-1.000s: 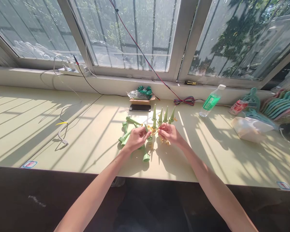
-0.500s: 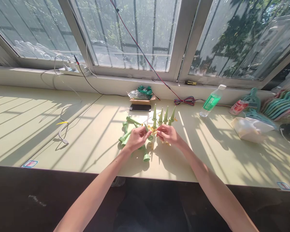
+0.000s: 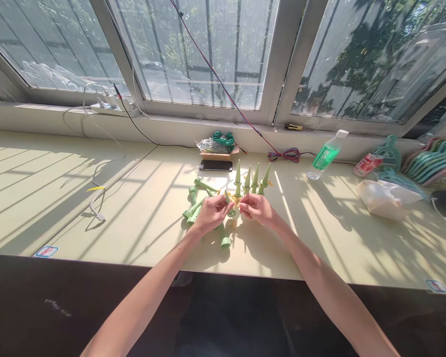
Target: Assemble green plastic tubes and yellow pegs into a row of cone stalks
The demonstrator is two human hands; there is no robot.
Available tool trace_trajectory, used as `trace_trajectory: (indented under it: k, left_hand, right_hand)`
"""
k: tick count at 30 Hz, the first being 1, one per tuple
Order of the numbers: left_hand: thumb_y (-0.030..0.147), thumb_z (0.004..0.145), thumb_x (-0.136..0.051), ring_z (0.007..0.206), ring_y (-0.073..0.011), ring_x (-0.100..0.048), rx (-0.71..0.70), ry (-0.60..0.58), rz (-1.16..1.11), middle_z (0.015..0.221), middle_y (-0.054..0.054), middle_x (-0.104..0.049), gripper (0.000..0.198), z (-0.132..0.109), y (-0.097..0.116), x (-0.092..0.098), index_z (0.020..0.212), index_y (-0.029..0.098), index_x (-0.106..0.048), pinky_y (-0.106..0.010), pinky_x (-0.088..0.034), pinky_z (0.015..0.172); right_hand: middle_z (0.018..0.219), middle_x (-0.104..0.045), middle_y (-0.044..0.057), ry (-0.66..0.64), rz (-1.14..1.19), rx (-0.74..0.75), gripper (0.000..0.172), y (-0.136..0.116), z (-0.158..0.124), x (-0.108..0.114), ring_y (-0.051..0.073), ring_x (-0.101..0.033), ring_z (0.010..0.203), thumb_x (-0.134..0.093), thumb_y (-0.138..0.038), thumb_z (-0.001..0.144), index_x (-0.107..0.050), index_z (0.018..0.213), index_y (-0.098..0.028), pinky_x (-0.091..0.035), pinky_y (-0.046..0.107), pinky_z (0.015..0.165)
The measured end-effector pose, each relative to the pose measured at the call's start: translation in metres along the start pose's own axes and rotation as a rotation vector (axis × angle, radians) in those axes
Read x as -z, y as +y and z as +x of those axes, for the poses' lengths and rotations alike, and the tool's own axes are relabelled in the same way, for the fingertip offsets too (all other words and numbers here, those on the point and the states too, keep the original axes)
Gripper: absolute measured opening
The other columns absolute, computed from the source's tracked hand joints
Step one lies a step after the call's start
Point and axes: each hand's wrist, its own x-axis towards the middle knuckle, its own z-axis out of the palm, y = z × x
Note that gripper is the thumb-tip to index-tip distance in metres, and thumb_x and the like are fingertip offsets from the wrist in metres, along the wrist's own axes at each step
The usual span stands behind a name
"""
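Pinched fingers of my left hand (image 3: 214,212) are closed around a pointed green plastic cone (image 3: 228,198), whose flared base shows below the fingertips. Opposite it, my right hand (image 3: 255,207) has thumb and index finger pressed together beside small yellow plastic pieces (image 3: 238,200); what lies between those fingertips is too small to make out. Several green cones (image 3: 255,178) stand upright in a row behind my right hand. More green cone pieces (image 3: 193,212) lie in a loose pile to the left, partly hidden by my left hand. One lying cone (image 3: 225,242) points its wide end toward me.
Behind the cones are a black phone (image 3: 216,165) and a small cardboard box (image 3: 217,155) with plastic wrap. A coiled cable (image 3: 284,155), a water bottle (image 3: 325,156), a red can (image 3: 367,164) and a tissue pack (image 3: 388,198) stand rightward. A white cable (image 3: 96,198) lies left.
My right hand has shifted slightly, and its fingers are drawn a little closer together. My left hand stays almost still at the green cone.
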Motion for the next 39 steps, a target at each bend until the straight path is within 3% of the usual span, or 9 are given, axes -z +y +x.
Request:
trace_trajectory:
  k: [6, 15, 26, 33, 36, 39]
  left_hand:
    - [0.039, 0.089, -0.065, 0.053, -0.0101, -0.045, 0.001, 0.002, 0.024, 0.061, 0.001, -0.052, 0.029, 0.0, 0.0, 0.0, 0.071, 0.016, -0.06, -0.021, -0.038, 0.047]
    - [0.039, 0.089, -0.064, 0.05, -0.009, -0.039, 0.018, 0.021, 0.044, 0.056, 0.004, -0.043, 0.037, 0.001, 0.002, 0.0, 0.063, 0.017, -0.05, -0.022, -0.032, 0.046]
    - [0.038, 0.09, -0.064, 0.053, -0.0091, -0.043, -0.046, -0.016, 0.015, 0.062, 0.003, -0.051, 0.029, 0.0, 0.002, -0.001, 0.072, 0.017, -0.056, -0.021, -0.036, 0.048]
    - [0.037, 0.09, -0.065, 0.052, -0.0083, -0.039, -0.081, -0.018, 0.02, 0.062, 0.003, -0.049, 0.03, 0.0, 0.003, -0.002, 0.07, 0.017, -0.054, -0.021, -0.033, 0.048]
    - [0.039, 0.091, -0.063, 0.054, -0.0096, -0.043, -0.055, -0.02, 0.013, 0.063, 0.002, -0.051, 0.029, 0.0, 0.002, -0.001, 0.073, 0.017, -0.057, -0.022, -0.036, 0.049]
    - [0.041, 0.091, -0.063, 0.055, -0.0108, -0.046, -0.031, -0.006, 0.019, 0.063, 0.001, -0.052, 0.031, 0.001, 0.002, -0.001, 0.072, 0.017, -0.056, -0.022, -0.038, 0.049]
  right_hand:
    - [0.058, -0.059, -0.002, 0.016, -0.011, -0.009, 0.033, -0.001, -0.001, 0.0, 0.01, -0.047, 0.045, -0.066, -0.05, 0.085, -0.058, 0.076, -0.02, -0.039, 0.024, 0.043]
    - [0.064, -0.063, 0.0, 0.044, 0.024, -0.001, 0.028, 0.006, 0.002, 0.001, 0.012, -0.053, 0.05, -0.074, -0.044, 0.077, -0.061, 0.077, -0.02, -0.042, 0.025, 0.045]
    - [0.055, -0.057, 0.001, 0.027, -0.176, 0.01, 0.045, 0.003, 0.001, 0.001, 0.012, -0.047, 0.045, -0.058, -0.059, 0.09, -0.055, 0.067, -0.02, -0.037, 0.026, 0.045]
    - [0.046, -0.051, 0.003, 0.047, -0.278, 0.024, 0.061, 0.006, 0.001, 0.001, 0.018, -0.059, 0.054, -0.049, -0.067, 0.093, -0.043, 0.051, -0.023, -0.042, 0.029, 0.05]
    - [0.052, -0.056, 0.004, 0.052, -0.253, 0.029, 0.057, 0.005, 0.0, 0.001, 0.016, -0.055, 0.05, -0.05, -0.067, 0.093, -0.051, 0.058, -0.022, -0.041, 0.028, 0.048]
    - [0.059, -0.059, 0.001, 0.025, -0.162, 0.035, 0.041, 0.004, 0.0, 0.002, 0.013, -0.05, 0.048, -0.061, -0.062, 0.088, -0.061, 0.079, -0.022, -0.041, 0.028, 0.047]
